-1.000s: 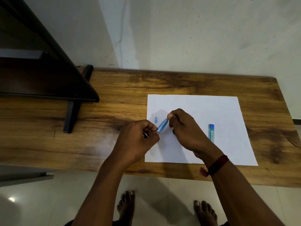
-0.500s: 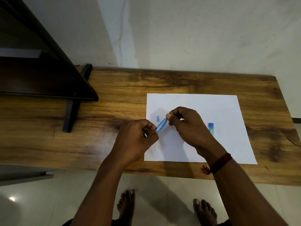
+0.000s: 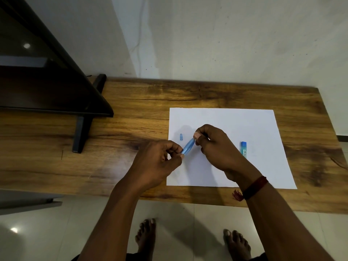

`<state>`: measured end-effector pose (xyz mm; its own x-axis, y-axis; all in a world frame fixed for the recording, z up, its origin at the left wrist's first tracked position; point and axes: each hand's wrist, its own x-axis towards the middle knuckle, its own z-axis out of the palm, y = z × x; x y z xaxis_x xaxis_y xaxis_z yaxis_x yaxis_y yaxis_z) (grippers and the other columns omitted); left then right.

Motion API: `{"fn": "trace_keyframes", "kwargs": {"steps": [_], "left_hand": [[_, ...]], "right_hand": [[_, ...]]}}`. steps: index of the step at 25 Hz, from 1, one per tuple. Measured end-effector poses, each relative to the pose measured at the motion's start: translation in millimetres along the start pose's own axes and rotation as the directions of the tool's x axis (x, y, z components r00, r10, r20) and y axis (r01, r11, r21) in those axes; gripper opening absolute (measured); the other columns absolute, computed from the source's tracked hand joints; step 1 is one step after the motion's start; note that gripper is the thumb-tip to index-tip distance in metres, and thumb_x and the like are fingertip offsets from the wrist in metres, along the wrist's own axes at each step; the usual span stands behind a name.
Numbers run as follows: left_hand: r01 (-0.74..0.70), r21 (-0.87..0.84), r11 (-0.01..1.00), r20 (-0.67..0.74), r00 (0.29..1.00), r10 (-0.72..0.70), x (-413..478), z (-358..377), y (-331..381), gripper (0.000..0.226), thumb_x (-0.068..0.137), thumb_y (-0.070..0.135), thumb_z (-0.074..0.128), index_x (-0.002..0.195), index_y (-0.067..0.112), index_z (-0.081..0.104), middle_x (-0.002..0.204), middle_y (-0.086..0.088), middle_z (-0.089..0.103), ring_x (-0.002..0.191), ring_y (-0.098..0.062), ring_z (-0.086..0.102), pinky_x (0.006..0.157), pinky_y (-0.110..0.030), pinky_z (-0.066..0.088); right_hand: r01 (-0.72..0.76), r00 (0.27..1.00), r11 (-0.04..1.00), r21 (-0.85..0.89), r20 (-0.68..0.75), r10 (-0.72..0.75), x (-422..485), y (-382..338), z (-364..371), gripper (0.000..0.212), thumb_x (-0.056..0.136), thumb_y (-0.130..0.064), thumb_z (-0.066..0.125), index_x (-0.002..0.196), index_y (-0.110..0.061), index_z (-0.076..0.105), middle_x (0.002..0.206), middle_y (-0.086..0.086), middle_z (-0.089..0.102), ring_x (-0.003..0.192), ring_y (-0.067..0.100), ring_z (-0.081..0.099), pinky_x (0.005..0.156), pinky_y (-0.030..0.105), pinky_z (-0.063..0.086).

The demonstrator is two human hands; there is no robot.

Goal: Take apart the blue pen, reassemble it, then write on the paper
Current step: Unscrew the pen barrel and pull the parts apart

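Observation:
A translucent blue pen barrel (image 3: 188, 146) is held slantwise just above the left part of the white paper (image 3: 254, 125). My left hand (image 3: 156, 162) pinches its lower end and my right hand (image 3: 216, 147) pinches its upper end. A small blue pen piece (image 3: 181, 137) lies on the paper left of the hands. Another blue pen part (image 3: 243, 149), longer and with a label, lies on the paper to the right, partly behind my right hand.
The paper rests on a wooden table (image 3: 131, 129) against a white wall. A dark stand with a black leg (image 3: 81, 132) occupies the table's left side. My bare feet (image 3: 146, 236) stand on the tiled floor below the table's front edge.
Both hands keep hold of the pen barrel; my right hand's fingers have shifted slightly at the barrel's upper end. The loose parts on the paper have not moved.

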<state>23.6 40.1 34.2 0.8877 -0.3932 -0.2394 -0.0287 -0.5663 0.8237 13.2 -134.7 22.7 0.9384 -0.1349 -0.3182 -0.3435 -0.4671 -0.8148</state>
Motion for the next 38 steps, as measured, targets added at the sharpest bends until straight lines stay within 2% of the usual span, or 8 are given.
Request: {"fn": "trace_keyframes", "kwargs": {"steps": [6, 14, 19, 24, 29, 34, 36, 38], "left_hand": [[0.043, -0.027, 0.999, 0.025, 0.999, -0.042, 0, -3, -9, 0.009, 0.082, 0.02, 0.07, 0.089, 0.025, 0.073, 0.077, 0.009, 0.071, 0.067, -0.017, 0.068, 0.066, -0.048, 0.059], [0.108, 0.023, 0.994, -0.301, 0.949, -0.096, 7, -11, -15, 0.012, 0.081, 0.025, 0.068, 0.075, 0.034, 0.064, 0.073, 0.017, 0.066, 0.067, -0.006, 0.066, 0.066, -0.036, 0.059], [0.094, 0.041, 0.995, -0.348, 0.934, -0.074, 7, -9, -17, 0.005, 0.082, 0.028, 0.067, 0.079, 0.031, 0.065, 0.073, 0.02, 0.062, 0.068, -0.005, 0.065, 0.063, -0.028, 0.056], [0.11, 0.046, 0.993, -0.354, 0.931, -0.087, 9, -9, -20, 0.004, 0.082, 0.029, 0.069, 0.08, 0.03, 0.066, 0.069, 0.025, 0.058, 0.069, 0.001, 0.061, 0.061, -0.018, 0.049], [0.12, -0.096, 0.988, -0.336, 0.93, -0.146, 10, -6, -15, 0.005, 0.079, 0.025, 0.072, 0.078, 0.028, 0.068, 0.073, 0.018, 0.066, 0.068, -0.005, 0.066, 0.064, -0.028, 0.058], [0.181, -0.278, 0.943, -0.282, 0.924, -0.26, 13, 5, -4, 0.004, 0.081, 0.02, 0.072, 0.085, 0.018, 0.071, 0.081, 0.002, 0.071, 0.07, -0.017, 0.071, 0.066, -0.034, 0.062], [0.21, -0.336, 0.918, -0.259, 0.917, -0.305, 15, 11, 2, 0.006, 0.082, 0.02, 0.072, 0.085, 0.016, 0.07, 0.082, -0.001, 0.071, 0.069, -0.018, 0.072, 0.064, -0.032, 0.062], [0.214, -0.395, 0.894, -0.234, 0.917, -0.323, 16, 17, 8, 0.008, 0.081, 0.02, 0.073, 0.087, 0.015, 0.071, 0.083, -0.002, 0.072, 0.069, -0.019, 0.072, 0.064, -0.033, 0.062]], "right_hand": [[-0.022, 0.993, 1.0, 0.01, -0.114, 0.023, 2, 3, -12, 0.015, 0.101, -0.023, 0.04, 0.101, -0.016, 0.053, 0.089, -0.006, 0.055, 0.079, 0.011, 0.052, 0.074, 0.023, 0.042], [0.154, 0.982, 0.88, -0.45, -0.029, -0.186, -5, 6, 10, 0.017, 0.096, -0.029, 0.051, 0.101, -0.017, 0.062, 0.1, 0.002, 0.068, 0.082, 0.013, 0.057, 0.075, 0.024, 0.042], [0.185, 0.961, 0.791, -0.583, -0.061, -0.269, -8, 7, 25, 0.022, 0.094, -0.035, 0.052, 0.099, -0.017, 0.064, 0.093, 0.001, 0.068, 0.075, 0.011, 0.056, 0.068, 0.02, 0.037], [0.141, 0.97, 0.835, -0.532, -0.095, -0.224, -5, 5, 27, 0.02, 0.092, -0.033, 0.058, 0.098, -0.017, 0.067, 0.094, 0.002, 0.071, 0.081, 0.014, 0.062, 0.073, 0.02, 0.04], [0.07, 0.972, 0.939, -0.336, -0.188, -0.14, -2, 0, 13, 0.013, 0.092, -0.02, 0.061, 0.096, -0.015, 0.072, 0.095, 0.001, 0.072, 0.075, 0.005, 0.055, 0.075, 0.013, 0.037], [0.008, 0.999, 0.987, -0.16, -0.046, -0.016, -16, -4, 3, 0.015, 0.09, -0.028, 0.063, 0.076, -0.029, 0.069, 0.067, -0.023, 0.063, 0.066, -0.008, 0.061, 0.053, -0.001, 0.035], [0.029, 0.999, 0.988, -0.149, -0.03, -0.034, -22, -6, 1, 0.019, 0.089, -0.032, 0.063, 0.071, -0.032, 0.066, 0.063, -0.023, 0.063, 0.067, -0.012, 0.06, 0.053, -0.002, 0.035], [0.038, 0.999, 0.988, -0.146, -0.009, -0.039, -28, -7, 1, 0.022, 0.088, -0.039, 0.062, 0.069, -0.031, 0.067, 0.064, -0.019, 0.065, 0.067, -0.002, 0.062, 0.058, 0.004, 0.036]]}}
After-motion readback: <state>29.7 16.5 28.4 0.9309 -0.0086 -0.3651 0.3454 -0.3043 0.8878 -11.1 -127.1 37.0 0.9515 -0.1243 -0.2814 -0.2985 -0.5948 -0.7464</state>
